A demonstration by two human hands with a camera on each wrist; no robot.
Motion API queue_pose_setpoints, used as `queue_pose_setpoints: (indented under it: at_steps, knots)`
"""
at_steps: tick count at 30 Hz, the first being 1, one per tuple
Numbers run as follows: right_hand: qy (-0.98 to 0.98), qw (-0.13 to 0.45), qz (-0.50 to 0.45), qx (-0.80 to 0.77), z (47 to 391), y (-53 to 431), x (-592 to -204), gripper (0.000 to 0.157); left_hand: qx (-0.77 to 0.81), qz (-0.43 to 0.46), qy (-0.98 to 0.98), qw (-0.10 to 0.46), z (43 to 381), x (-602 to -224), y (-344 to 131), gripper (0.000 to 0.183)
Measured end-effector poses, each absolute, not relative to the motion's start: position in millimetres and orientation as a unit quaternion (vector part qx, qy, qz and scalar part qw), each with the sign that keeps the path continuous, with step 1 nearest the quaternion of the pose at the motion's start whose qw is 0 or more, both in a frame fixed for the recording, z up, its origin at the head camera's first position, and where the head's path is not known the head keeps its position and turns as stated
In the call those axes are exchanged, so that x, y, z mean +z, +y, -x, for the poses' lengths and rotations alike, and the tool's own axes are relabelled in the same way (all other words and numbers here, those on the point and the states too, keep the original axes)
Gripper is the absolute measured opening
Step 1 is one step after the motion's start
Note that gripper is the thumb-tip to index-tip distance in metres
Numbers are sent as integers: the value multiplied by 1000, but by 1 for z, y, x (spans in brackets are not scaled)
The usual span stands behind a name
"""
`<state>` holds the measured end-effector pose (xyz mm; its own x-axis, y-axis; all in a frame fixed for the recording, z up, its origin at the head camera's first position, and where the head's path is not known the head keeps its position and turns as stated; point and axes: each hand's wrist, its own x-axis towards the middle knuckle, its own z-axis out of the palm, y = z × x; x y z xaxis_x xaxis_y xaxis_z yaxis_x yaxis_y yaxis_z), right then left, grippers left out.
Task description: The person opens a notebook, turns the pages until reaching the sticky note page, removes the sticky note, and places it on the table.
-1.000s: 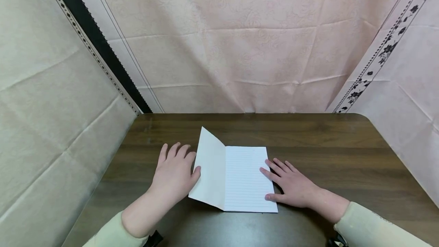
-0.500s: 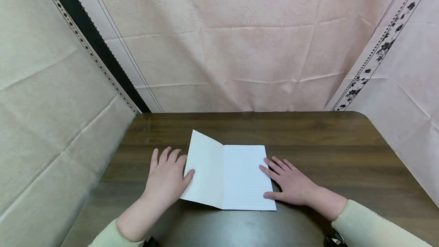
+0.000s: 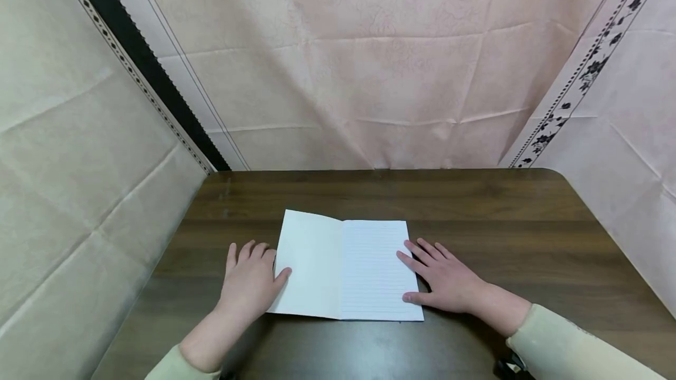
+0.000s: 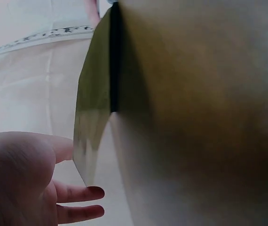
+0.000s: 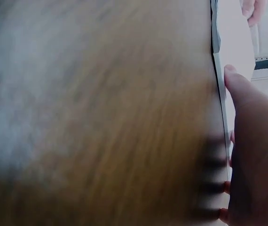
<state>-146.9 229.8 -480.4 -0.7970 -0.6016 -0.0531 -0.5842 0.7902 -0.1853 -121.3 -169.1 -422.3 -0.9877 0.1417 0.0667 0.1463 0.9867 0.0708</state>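
Observation:
An open notebook lies on the table, its lined right page flat and its blank left cover tilted a little up off the wood. My left hand pinches the cover's outer edge, thumb on the white inner side and fingers behind. In the left wrist view the cover's olive outer side shows, slanting up from the spine. My right hand rests at the right page's outer edge, fingers spread and thumb touching the paper.
The brown wooden table reaches back to a pale pink patterned cloth. Light cloths hang at the left and right sides. Pale green sleeves cover both forearms.
My left hand has moved left and down toward the table, swinging the notebook's cover wider open. The right hand has stayed in place on the page edge.

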Motion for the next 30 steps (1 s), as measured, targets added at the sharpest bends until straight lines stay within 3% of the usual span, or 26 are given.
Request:
queue_pose_setpoints:
  at_steps: [13,30]
  knots:
    - [943,39,321,-84,147,227,-480,87,-20,51,-998,-7,128,-444,-172,53]
    - [941,47,320,-103,146,226,-476,86,-1,36,-999,-37,132,-445,-165,59]
